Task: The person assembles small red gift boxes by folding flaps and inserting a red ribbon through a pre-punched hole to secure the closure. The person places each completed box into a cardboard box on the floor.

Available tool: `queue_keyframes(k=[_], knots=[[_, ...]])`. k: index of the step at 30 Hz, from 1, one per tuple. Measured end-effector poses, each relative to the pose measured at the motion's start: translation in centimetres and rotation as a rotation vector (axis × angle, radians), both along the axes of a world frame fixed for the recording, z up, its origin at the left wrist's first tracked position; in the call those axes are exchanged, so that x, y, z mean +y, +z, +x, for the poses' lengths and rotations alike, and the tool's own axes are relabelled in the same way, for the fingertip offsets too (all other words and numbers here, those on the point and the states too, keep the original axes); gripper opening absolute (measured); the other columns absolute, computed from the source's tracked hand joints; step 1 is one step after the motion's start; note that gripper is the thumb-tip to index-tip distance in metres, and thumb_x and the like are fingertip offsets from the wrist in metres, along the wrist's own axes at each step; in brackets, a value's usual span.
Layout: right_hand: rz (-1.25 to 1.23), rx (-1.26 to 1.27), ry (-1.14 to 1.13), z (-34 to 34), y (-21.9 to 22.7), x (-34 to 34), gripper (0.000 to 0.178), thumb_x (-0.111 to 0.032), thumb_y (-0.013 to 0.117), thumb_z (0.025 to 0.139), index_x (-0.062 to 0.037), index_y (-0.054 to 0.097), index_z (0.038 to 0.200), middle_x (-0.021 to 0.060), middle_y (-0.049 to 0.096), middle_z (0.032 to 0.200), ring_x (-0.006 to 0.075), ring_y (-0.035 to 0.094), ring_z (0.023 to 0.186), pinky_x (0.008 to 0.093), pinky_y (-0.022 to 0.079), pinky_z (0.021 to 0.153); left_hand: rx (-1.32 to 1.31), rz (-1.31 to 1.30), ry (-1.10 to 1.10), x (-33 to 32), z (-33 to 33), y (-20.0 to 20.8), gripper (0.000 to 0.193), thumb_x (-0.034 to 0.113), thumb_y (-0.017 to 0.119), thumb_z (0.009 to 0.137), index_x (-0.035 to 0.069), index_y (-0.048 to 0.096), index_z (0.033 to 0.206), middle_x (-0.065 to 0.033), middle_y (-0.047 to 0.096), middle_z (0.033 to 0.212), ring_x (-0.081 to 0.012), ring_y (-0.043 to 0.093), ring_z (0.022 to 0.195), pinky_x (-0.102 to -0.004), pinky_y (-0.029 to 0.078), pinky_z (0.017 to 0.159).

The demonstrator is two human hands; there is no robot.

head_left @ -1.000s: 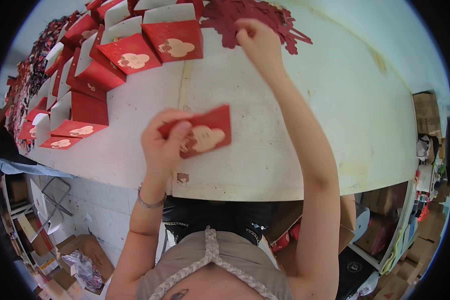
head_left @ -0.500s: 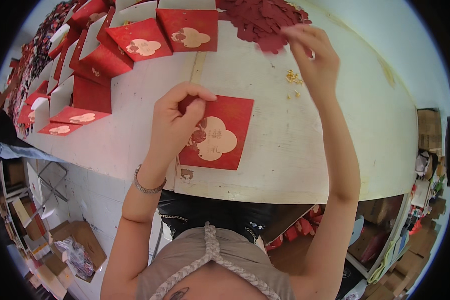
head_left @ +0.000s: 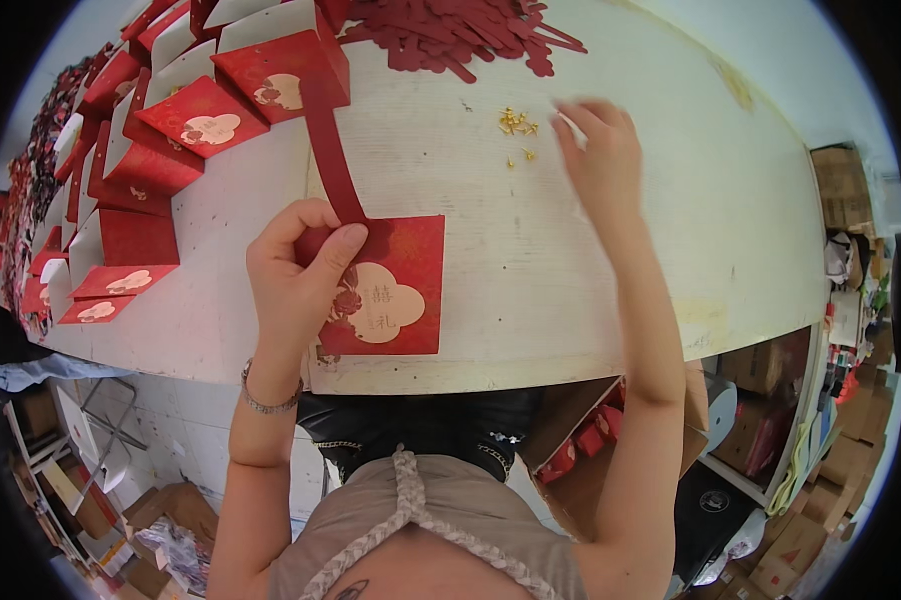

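My left hand [head_left: 306, 265] grips a dark red strip [head_left: 329, 160] against the top edge of a red printed card box [head_left: 411, 290], thumb on top. The strip stands up from the box's upper left, its far end in front of another box. A pale flower-shaped label with roses sits on the box front, partly under my hand. My right hand [head_left: 604, 155] hovers beside a small pile of gold brads [head_left: 516, 123], its thumb and fingers apart and slightly blurred. Two more brads [head_left: 521, 159] lie just nearer.
Rows of open red boxes [head_left: 206, 120] stand at the far left. A heap of dark red strips [head_left: 451, 35] lies at the back of the white table [head_left: 531, 290]. Below its right edge sits a cardboard carton [head_left: 661, 450] with red boxes inside.
My right hand has come from the heap of strips toward the brads. A strip is now in my left hand at the box. The whole view has shifted a little.
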State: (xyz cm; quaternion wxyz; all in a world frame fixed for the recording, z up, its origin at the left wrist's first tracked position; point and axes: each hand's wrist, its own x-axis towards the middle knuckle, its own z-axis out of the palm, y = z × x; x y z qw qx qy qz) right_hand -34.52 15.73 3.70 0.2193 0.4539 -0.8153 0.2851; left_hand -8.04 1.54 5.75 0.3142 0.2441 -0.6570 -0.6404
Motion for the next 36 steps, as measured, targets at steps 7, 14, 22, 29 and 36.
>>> queue_keyframes(k=[7,14,22,29,36], knots=[[0.421,-0.277,-0.34,-1.3,-1.3,2.1,0.013,-0.014,0.064,0.082,-0.0057,0.071,0.09,0.0098,0.068,0.086,0.0249,0.064,0.078,0.0363,0.05,0.07,0.099,-0.137,0.074,0.7,1.0,-0.7,0.006,-0.005,0.06,0.084,-0.002,0.058,0.089,-0.0013,0.058,0.082,-0.0036,0.054,0.06,-0.0183,0.044,0.053],[-0.196,-0.535,0.445,12.2,4.9,1.4,0.015,0.006,0.07,0.073,-0.0009,0.069,0.086,0.0102,0.069,0.084,0.0162,0.062,0.07,0.0253,0.048,0.063,0.149,-0.193,0.008,0.8,1.8,-1.0,0.009,-0.004,0.06,0.086,-0.002,0.057,0.095,-0.0041,0.06,0.086,-0.0047,0.055,0.062,-0.0182,0.044,0.052],[-0.251,-0.261,0.556,16.9,3.5,-1.0,0.027,0.001,0.072,0.063,-0.0008,0.065,0.088,0.0092,0.064,0.081,0.024,0.059,0.065,0.0317,0.048,0.056,0.18,-0.26,-0.095,1.3,1.7,-1.2,0.009,-0.001,0.054,0.091,-0.003,0.056,0.099,-0.011,0.063,0.097,-0.0124,0.06,0.079,-0.0236,0.049,0.068],[-0.145,-0.395,0.453,18.4,4.9,-0.7,0.023,0.002,0.072,0.066,-0.001,0.065,0.087,0.008,0.063,0.079,0.022,0.059,0.067,0.0314,0.047,0.06,0.271,-0.492,-0.023,1.2,1.6,-1.9,0.012,-0.005,0.061,0.083,0.0,0.063,0.094,-0.0071,0.061,0.081,-0.0135,0.057,0.064,-0.0228,0.044,0.052],[-0.131,-0.458,0.264,19.4,5.1,-0.2,0.02,-0.002,0.075,0.065,-0.0074,0.066,0.082,0.0033,0.058,0.085,0.02,0.05,0.074,0.0292,0.039,0.061,0.259,-0.614,-0.064,1.3,1.9,-1.3,0.013,-0.001,0.063,0.083,0.002,0.064,0.095,-0.0084,0.063,0.08,-0.0167,0.055,0.062,-0.0255,0.043,0.053]])
